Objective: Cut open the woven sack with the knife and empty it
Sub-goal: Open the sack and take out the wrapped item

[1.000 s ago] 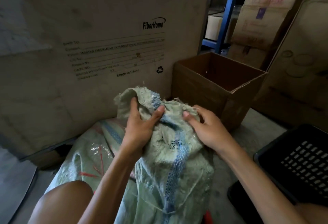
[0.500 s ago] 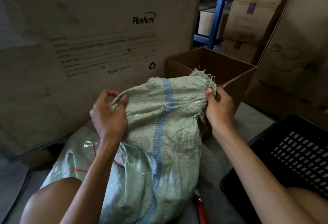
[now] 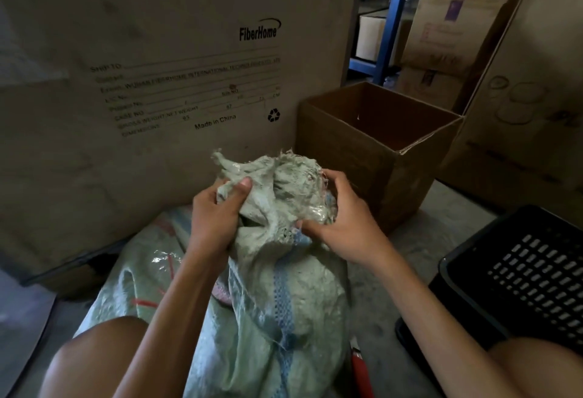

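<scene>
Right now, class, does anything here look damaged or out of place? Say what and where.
The woven sack is frayed and ragged along its top edge where the left hand and right hand bunch it. The red-handled knife lies loose on the floor beside it, partly hidden.

The single head camera is looking forward and down, sitting close over the sack (image 3: 284, 303) and facing a box (image 3: 157, 82).
</scene>
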`<state>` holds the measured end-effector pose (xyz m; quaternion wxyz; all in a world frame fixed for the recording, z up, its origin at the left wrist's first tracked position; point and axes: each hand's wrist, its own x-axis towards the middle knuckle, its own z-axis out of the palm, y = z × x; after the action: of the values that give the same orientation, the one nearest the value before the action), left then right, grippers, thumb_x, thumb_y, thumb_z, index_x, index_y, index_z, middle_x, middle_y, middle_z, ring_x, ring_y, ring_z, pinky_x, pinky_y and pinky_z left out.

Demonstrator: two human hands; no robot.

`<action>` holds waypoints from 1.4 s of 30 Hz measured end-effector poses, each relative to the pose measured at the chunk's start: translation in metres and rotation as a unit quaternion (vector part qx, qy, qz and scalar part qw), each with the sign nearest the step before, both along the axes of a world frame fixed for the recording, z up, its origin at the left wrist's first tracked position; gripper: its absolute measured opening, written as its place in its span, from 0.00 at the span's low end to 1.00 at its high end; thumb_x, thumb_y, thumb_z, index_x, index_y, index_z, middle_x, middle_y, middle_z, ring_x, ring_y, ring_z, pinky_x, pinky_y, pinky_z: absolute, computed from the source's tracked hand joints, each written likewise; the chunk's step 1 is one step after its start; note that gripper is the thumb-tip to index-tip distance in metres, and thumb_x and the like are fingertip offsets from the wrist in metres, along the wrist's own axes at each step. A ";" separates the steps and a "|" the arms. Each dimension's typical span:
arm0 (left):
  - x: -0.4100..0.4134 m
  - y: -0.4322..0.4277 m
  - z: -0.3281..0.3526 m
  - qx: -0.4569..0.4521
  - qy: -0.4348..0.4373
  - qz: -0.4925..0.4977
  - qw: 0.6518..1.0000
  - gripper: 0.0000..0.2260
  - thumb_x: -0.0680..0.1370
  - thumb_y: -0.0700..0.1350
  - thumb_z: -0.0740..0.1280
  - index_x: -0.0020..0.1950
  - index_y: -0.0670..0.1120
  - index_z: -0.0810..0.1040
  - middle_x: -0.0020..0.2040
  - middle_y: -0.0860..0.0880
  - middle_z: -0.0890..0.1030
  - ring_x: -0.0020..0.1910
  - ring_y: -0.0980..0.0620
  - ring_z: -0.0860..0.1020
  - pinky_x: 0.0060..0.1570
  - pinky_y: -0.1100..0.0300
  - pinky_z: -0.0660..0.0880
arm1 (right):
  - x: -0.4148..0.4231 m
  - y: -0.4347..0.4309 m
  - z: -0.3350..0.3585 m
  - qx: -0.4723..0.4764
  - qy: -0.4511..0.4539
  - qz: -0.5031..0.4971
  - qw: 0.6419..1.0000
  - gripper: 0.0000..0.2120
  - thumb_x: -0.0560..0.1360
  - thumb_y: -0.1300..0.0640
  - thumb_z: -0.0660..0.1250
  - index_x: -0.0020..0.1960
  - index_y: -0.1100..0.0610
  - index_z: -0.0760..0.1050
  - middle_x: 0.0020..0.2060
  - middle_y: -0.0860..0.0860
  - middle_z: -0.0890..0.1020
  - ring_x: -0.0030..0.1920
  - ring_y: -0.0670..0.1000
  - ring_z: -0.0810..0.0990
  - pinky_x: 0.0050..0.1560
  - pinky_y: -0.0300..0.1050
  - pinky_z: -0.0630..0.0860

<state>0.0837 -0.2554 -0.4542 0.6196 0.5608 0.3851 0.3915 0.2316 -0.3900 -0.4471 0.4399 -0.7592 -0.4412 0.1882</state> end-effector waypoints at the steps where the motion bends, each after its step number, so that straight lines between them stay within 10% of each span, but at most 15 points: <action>1: -0.001 0.001 0.002 0.010 -0.013 0.014 1.000 0.07 0.77 0.47 0.72 0.44 0.45 0.84 0.44 0.43 0.87 0.45 0.45 0.85 0.53 0.43 0.82 | 0.002 0.000 -0.002 0.005 -0.026 -0.025 0.999 0.40 0.69 0.50 0.78 0.73 0.46 0.59 0.63 0.45 0.77 0.62 0.45 0.77 0.62 0.40 0.74; 13: -0.008 0.018 -0.012 0.203 0.107 0.189 0.955 0.26 0.77 0.57 0.71 0.60 0.35 0.82 0.56 0.37 0.85 0.57 0.39 0.82 0.59 0.48 0.80 | 0.025 -0.007 -0.007 0.061 0.023 -0.082 0.994 0.21 0.78 0.52 0.68 0.70 0.49 0.69 0.56 0.43 0.81 0.55 0.42 0.80 0.57 0.43 0.77; 18: -0.011 0.025 -0.011 0.250 0.103 0.216 0.938 0.21 0.78 0.55 0.70 0.39 0.37 0.80 0.33 0.48 0.78 0.30 0.52 0.71 0.35 0.60 0.73 | 0.023 -0.010 -0.002 0.103 -0.063 -0.092 0.988 0.19 0.80 0.51 0.65 0.70 0.51 0.73 0.48 0.37 0.80 0.46 0.32 0.78 0.49 0.29 0.75; 22: -0.012 0.025 -0.012 0.276 0.109 0.250 0.922 0.21 0.79 0.52 0.69 0.33 0.38 0.75 0.29 0.48 0.72 0.30 0.54 0.65 0.30 0.61 0.62 | 0.018 -0.008 -0.009 0.122 -0.151 -0.150 0.969 0.16 0.83 0.53 0.60 0.66 0.58 0.77 0.34 0.50 0.82 0.27 0.44 0.74 0.29 0.31 0.66; 24: -0.035 0.052 -0.016 0.237 0.127 0.334 0.903 0.16 0.78 0.51 0.69 0.36 0.41 0.79 0.34 0.43 0.79 0.36 0.55 0.70 0.34 0.62 0.62 | 0.043 -0.019 -0.003 0.132 -0.139 -0.280 0.941 0.14 0.83 0.59 0.58 0.60 0.62 0.80 0.41 0.59 0.85 0.35 0.48 0.77 0.30 0.36 0.66; 27: -0.085 0.089 -0.006 0.158 0.056 0.366 0.915 0.20 0.74 0.59 0.70 0.37 0.43 0.76 0.39 0.46 0.79 0.40 0.54 0.72 0.37 0.55 0.71 | 0.078 -0.047 0.010 0.151 -0.082 -0.289 0.942 0.14 0.83 0.56 0.59 0.52 0.58 0.84 0.44 0.60 0.86 0.41 0.53 0.81 0.39 0.45 0.71; 30: -0.082 0.078 0.008 0.141 0.080 0.241 0.957 0.23 0.76 0.63 0.67 0.48 0.41 0.80 0.44 0.48 0.81 0.38 0.53 0.77 0.37 0.58 0.77 | 0.063 -0.043 0.001 0.171 0.168 -0.223 0.945 0.14 0.83 0.53 0.60 0.49 0.55 0.84 0.42 0.51 0.87 0.46 0.52 0.85 0.49 0.46 0.77; 34: -0.047 0.037 0.019 -0.012 0.145 -0.001 0.989 0.43 0.71 0.77 0.55 0.72 0.46 0.71 0.67 0.40 0.77 0.62 0.43 0.78 0.67 0.49 0.71 | 0.031 -0.019 0.003 0.122 0.513 -0.159 0.835 0.21 0.81 0.47 0.57 0.63 0.60 0.78 0.57 0.61 0.84 0.58 0.60 0.82 0.60 0.54 0.76; 38: -0.040 0.009 0.017 0.036 0.374 -0.019 0.927 0.57 0.66 0.82 0.51 0.80 0.48 0.33 0.78 0.33 0.59 0.75 0.33 0.64 0.75 0.41 0.60 | 0.014 -0.012 0.012 0.179 0.562 -0.097 0.802 0.27 0.78 0.40 0.56 0.67 0.56 0.75 0.60 0.60 0.83 0.61 0.60 0.81 0.65 0.56 0.73; 42: -0.037 0.006 0.019 0.012 0.242 -0.080 0.967 0.48 0.66 0.62 0.77 0.76 0.52 0.55 0.70 0.42 0.74 0.62 0.41 0.77 0.66 0.42 0.73 | 0.003 -0.009 0.017 0.206 0.532 0.021 0.821 0.24 0.77 0.41 0.58 0.66 0.53 0.78 0.61 0.56 0.83 0.60 0.56 0.82 0.59 0.51 0.76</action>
<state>0.0471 -0.2492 -0.4351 0.5303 0.6757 0.4725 0.1975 0.2345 -0.3989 -0.4299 0.7485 -0.4234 -0.1826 0.4766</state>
